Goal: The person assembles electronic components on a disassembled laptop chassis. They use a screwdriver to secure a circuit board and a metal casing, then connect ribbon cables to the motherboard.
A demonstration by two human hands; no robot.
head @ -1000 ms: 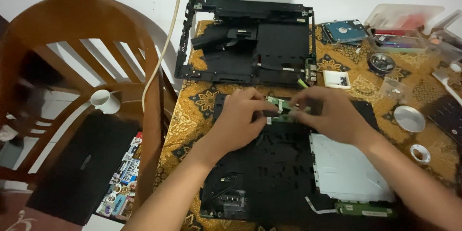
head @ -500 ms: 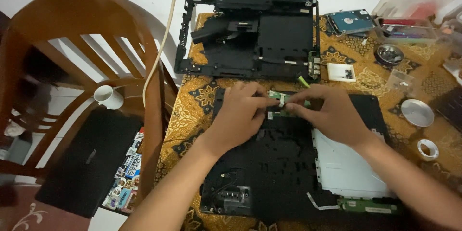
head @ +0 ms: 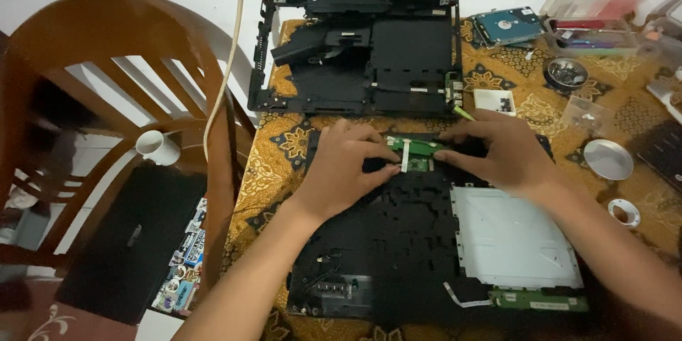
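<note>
Green circuit board pinched between left hand and right hand.

Person, own body as seen from the head camera:
- Left hand: bare, no glove, no ring or band visible on the fingers.
- Right hand: bare, no glove, no ring visible.
- Wrists: no watch, no bracelet.
- Forearms: both bare along the whole visible length; no sleeve or cuff in frame.
- Fingernails: short, unpainted where visible.
</note>
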